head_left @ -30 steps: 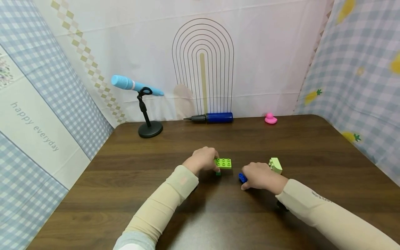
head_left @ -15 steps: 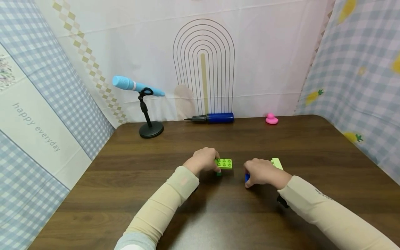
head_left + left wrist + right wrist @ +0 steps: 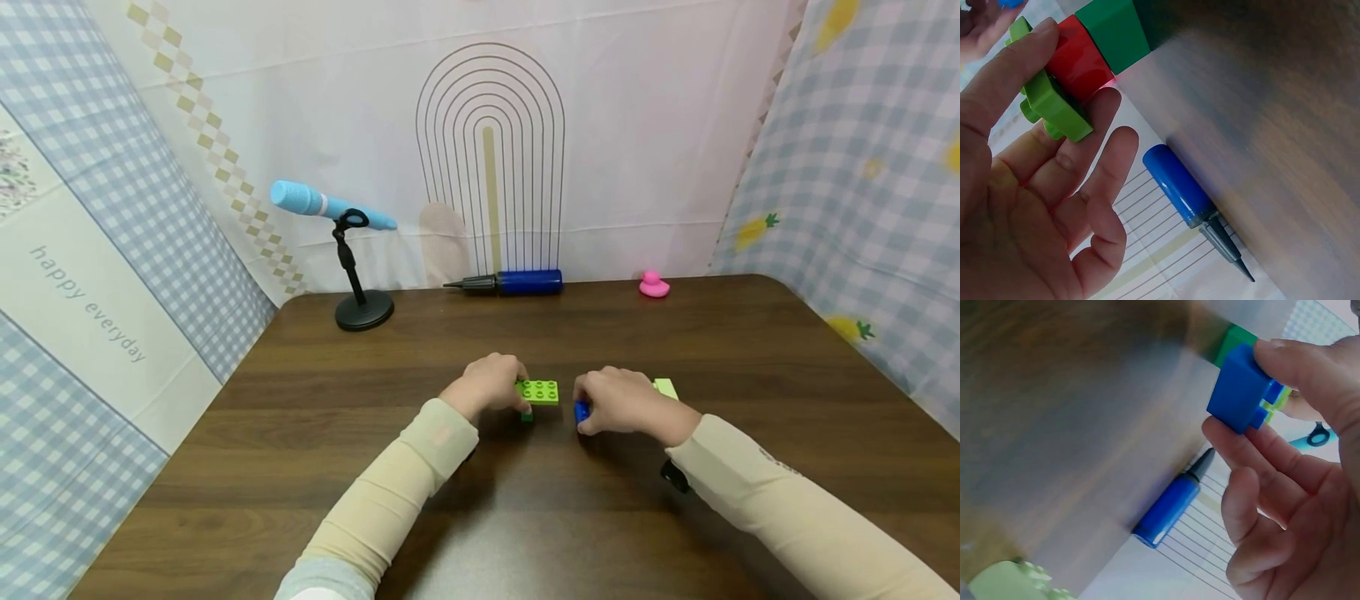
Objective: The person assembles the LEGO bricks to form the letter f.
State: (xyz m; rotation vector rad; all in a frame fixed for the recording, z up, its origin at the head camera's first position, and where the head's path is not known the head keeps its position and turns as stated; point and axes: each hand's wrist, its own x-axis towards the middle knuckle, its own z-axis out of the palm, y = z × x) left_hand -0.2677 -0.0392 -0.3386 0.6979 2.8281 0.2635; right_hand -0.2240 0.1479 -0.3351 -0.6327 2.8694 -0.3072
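Note:
My left hand pinches a small stack of toy building bricks between thumb and fingers. In the left wrist view, the stack has a lime plate with studs, a red brick in the middle and a dark green brick at the table end. To the right, my right hand pinches a blue brick between thumb and fingertips, its studs facing the palm in the right wrist view. A short gap separates it from the stack. Beyond the right hand lies a pale green brick, partly hidden.
Along the back edge of the wooden table lies a blue hand pump, with a pink toy duck farther right. A light-blue microphone on a black stand stands at the back left. Patterned cloth hangs behind.
My right hand shifted slightly right with the blue brick, then came back left and a little farther from me, nearer the stack. The left hand and its stack have stayed in place.

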